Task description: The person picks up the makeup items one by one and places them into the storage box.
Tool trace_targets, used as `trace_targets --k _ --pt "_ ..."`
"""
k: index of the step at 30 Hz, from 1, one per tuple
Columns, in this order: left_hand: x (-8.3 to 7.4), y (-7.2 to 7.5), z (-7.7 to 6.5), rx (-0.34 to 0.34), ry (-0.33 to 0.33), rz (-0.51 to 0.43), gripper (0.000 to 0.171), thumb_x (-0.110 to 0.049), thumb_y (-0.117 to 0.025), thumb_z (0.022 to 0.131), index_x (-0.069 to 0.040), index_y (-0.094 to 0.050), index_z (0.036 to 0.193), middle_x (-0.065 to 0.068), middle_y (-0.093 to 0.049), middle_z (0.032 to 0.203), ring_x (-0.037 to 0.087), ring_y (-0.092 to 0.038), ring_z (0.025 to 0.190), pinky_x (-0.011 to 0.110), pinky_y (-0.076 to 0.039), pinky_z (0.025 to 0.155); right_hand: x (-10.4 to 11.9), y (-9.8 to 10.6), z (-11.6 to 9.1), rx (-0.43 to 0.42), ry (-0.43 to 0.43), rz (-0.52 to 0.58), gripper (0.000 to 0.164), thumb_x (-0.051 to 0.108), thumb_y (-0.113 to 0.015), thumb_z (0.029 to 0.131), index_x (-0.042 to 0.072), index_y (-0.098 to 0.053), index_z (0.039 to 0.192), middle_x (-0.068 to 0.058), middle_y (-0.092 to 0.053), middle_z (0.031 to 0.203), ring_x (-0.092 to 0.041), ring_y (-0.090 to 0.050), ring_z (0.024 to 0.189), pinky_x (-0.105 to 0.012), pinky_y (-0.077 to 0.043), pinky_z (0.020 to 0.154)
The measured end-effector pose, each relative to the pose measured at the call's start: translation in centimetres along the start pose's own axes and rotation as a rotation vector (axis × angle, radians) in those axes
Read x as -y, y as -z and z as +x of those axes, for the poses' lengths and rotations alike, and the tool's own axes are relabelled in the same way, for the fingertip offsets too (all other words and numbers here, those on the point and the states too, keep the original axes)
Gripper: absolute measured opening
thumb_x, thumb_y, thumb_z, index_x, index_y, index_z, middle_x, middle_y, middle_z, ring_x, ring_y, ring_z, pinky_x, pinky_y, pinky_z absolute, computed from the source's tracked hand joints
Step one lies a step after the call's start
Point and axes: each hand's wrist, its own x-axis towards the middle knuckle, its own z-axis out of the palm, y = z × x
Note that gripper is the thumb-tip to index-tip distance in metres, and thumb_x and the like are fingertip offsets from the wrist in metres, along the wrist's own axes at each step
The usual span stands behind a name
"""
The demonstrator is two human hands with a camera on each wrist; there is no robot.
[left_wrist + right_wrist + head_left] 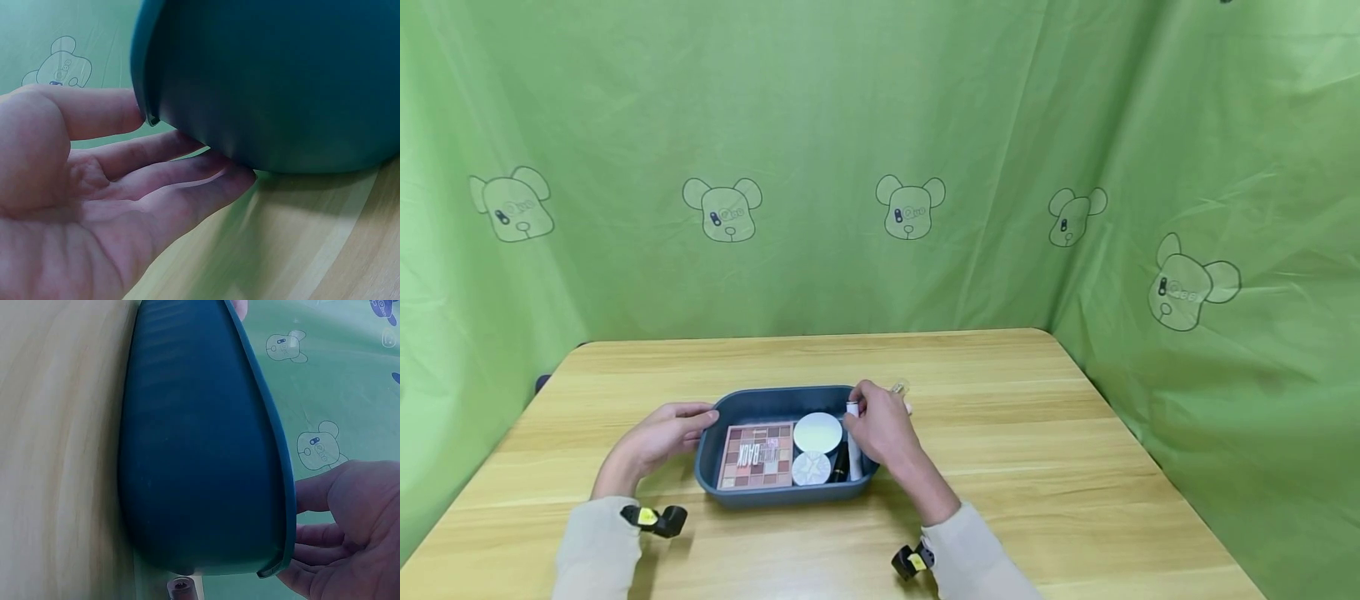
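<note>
A dark blue oblong tray [775, 497] stands on the table with makeup inside. My left hand [658, 437] is at its left end, thumb at the rim and the other fingers, nearly straight, against the outer wall in the left wrist view. My right hand [883, 425] reaches over the right end and pinches the upper part of a slim white tube [854, 458] in the tray. Left of the tube lie a black tube [840, 463], a round white compact [817, 433], a smaller patterned white compact [811, 469] and a pink eyeshadow palette [756, 457].
Just beyond my right hand, partly hidden by it, lies a small clear item [900, 387] on the wooden table [1037, 450]. A small tube end [181, 586] shows beyond the tray in the right wrist view. Green curtains [820, 108] hang behind and along the right.
</note>
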Motion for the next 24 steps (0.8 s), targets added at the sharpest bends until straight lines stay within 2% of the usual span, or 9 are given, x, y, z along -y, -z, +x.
trace_targets --k 17,24 --pt "0.15 0.08 0.02 -0.001 -0.001 0.001 0.059 -0.021 -0.052 0.106 0.021 -0.035 0.144 0.037 -0.046 0.147 0.043 -0.052 0.135 0.044 -0.05 0.111 0.19 -0.53 0.0 -0.006 -0.016 -0.018 0.021 0.006 -0.073 0.088 0.005 -0.071 0.109 -0.011 -0.072 0.099 -0.018 -0.064 0.081 -0.028 -0.06 0.066" --pt "0.26 0.12 0.14 0.005 -0.004 -0.001 0.06 -0.021 -0.052 0.106 0.021 -0.034 0.145 0.037 -0.045 0.147 0.044 -0.051 0.135 0.043 -0.05 0.111 -0.08 -0.76 0.02 -0.038 0.025 -0.035 0.022 0.002 -0.072 0.085 0.003 -0.072 0.107 -0.014 -0.073 0.102 -0.023 -0.066 0.089 -0.034 -0.062 0.074"
